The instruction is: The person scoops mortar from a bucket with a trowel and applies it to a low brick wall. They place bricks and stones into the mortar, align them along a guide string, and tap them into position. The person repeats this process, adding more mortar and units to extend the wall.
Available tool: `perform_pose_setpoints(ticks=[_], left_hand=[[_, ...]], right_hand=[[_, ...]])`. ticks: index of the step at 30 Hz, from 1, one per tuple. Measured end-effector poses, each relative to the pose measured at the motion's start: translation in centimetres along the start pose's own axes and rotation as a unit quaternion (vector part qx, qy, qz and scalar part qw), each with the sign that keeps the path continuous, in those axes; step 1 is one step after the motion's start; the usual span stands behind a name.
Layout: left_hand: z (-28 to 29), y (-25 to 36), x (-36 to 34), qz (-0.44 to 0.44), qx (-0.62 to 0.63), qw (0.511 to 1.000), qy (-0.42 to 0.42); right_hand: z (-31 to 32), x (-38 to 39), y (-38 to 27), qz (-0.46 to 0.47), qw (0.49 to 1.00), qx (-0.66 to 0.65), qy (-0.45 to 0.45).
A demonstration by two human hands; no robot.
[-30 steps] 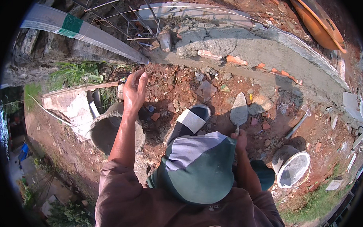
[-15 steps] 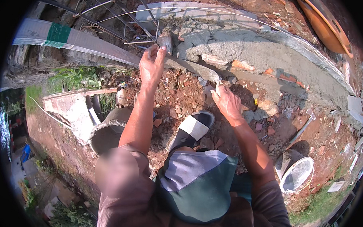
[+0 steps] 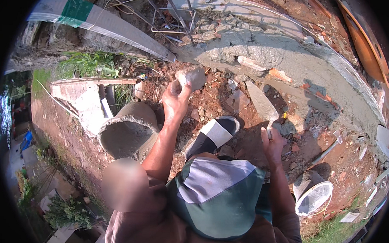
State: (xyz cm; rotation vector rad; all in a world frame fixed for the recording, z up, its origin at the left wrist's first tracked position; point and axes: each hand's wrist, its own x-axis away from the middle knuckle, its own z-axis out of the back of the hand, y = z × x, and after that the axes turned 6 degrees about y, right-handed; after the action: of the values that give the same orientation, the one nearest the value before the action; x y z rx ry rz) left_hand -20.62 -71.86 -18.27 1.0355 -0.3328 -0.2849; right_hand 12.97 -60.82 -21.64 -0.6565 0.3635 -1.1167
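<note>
Pinched between the fingers and thumb of my left hand [image 3: 176,104] is a rough, pale grey chunk of rubble [image 3: 194,78], held above the reddish soil. My right hand [image 3: 273,145] grips the handle of a mortar-smeared trowel [image 3: 261,102], its blade pointing up and to the left, apart from the wall. Beyond both hands a low wall [image 3: 274,53] curves across, coated in wet grey mortar. Broken orange brick [image 3: 280,75] shows along its near side.
A mortar-caked bucket [image 3: 149,115] lies tipped left of my left forearm; another bucket [image 3: 301,185] lies at right. A hammer-like tool [image 3: 326,151] rests on rubble. Steel rebar [image 3: 174,18] and a long board with green tape [image 3: 120,31] stand upper left. An orange basin [image 3: 362,46] sits far right.
My left hand has drawn the chunk back from the wall's end by the rebar, toward me. The trowel has come away from the wall, down and to the right. The view has shifted slightly.
</note>
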Motion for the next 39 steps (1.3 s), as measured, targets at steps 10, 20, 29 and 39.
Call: perform_pose_setpoints(ticks=[10, 20, 29, 39], left_hand=[[19.7, -1.6, 8.8, -0.176, -0.218, 0.917, 0.285], [29.0, -13.3, 9.1, 0.251, 0.047, 0.895, 0.365], [14.1, 3.2, 6.3, 0.091, -0.031, 0.956, 0.278], [15.1, -0.3, 5.7, 0.088, 0.115, 0.926, 0.348]], right_hand=[[2.8, 2.2, -2.3, 0.004, 0.99, -0.078, -0.12], [4.5, -4.6, -14.1, 0.254, 0.929, -0.008, -0.268], [-11.7, -6.0, -22.5, 0.415, 0.861, 0.202, -0.214], [-16.9, -1.4, -23.3, 0.435, 0.764, 0.133, -0.457]])
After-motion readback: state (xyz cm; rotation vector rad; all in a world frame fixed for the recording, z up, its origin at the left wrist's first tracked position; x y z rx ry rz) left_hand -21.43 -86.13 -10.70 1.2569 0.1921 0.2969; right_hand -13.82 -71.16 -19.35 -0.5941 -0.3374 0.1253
